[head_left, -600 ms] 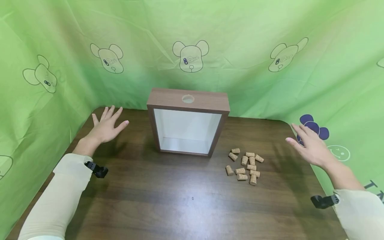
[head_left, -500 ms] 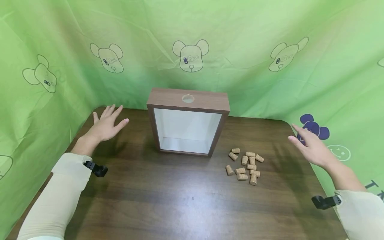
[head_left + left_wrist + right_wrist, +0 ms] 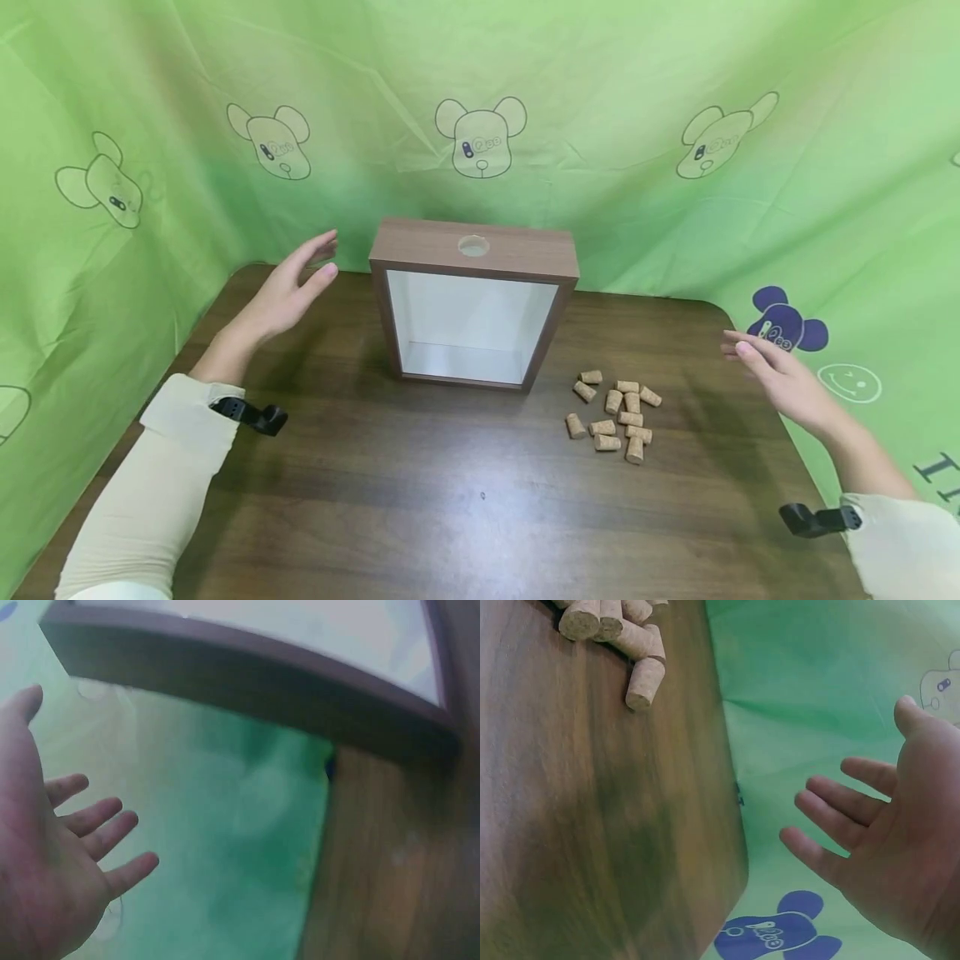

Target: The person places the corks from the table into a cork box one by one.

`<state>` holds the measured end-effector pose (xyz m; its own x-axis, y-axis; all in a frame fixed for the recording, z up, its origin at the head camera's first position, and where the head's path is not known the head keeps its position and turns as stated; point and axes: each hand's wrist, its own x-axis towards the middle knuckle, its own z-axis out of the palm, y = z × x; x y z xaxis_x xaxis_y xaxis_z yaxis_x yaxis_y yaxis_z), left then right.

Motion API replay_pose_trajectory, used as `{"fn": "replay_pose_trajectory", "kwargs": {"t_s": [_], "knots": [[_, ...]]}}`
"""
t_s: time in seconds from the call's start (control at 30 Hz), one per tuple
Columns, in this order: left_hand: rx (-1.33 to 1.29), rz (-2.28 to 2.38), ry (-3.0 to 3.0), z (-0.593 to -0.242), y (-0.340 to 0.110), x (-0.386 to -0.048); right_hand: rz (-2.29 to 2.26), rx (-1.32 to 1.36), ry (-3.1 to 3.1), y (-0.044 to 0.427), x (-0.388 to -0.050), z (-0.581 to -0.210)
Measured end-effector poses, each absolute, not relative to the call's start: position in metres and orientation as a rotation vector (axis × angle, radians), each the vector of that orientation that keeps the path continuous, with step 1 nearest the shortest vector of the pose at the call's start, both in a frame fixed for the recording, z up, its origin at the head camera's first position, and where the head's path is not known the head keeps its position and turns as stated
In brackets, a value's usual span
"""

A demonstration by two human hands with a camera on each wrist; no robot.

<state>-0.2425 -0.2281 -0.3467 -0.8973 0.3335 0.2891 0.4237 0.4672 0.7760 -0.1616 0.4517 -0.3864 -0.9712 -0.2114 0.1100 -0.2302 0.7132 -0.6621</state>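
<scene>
Head view: an upright brown box (image 3: 525, 252) with a round hole on top stands on the counter (image 3: 360, 500), a group of corks (image 3: 630, 418) lying to its right. The left grip (image 3: 288, 293), fingers loosely spread, hovers beside the box; the right grip (image 3: 787, 385), likewise spread, hovers near the counter's right edge, apart from the corks.

Brown wood-grain table (image 3: 390, 500), upright box (image 3: 474, 321), loosely clustered corks (image 3: 631, 418)

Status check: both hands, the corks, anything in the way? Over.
Left hand empty, left of the box. Right hand empty, right of the corks. Corks loose on the table, outside the box. No obstacle visible between right hand and corks.
</scene>
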Motion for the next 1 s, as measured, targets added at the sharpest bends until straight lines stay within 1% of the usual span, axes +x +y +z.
{"fn": "replay_pose_trajectory", "kwargs": {"t_s": [0.2, 0.37, 0.67, 1.0], "knots": [[-0.818, -1.745, -2.420, -0.332, -0.209, -0.241, 1.386, 0.470, -2.782, 0.451, -0.158, -0.396], [-0.890, -1.881, -2.328, -0.324, -0.194, -0.244, 1.551, 0.513, -2.711, 0.444, -0.160, -0.403], [-0.752, -1.965, -2.334, -0.312, -0.178, -0.247, 1.527, 0.462, -2.785, 0.435, -0.162, -0.416], [-0.612, -1.955, -2.438, -0.301, -0.171, -0.250, 1.495, 0.456, -2.825, 0.429, -0.167, -0.421]]}}
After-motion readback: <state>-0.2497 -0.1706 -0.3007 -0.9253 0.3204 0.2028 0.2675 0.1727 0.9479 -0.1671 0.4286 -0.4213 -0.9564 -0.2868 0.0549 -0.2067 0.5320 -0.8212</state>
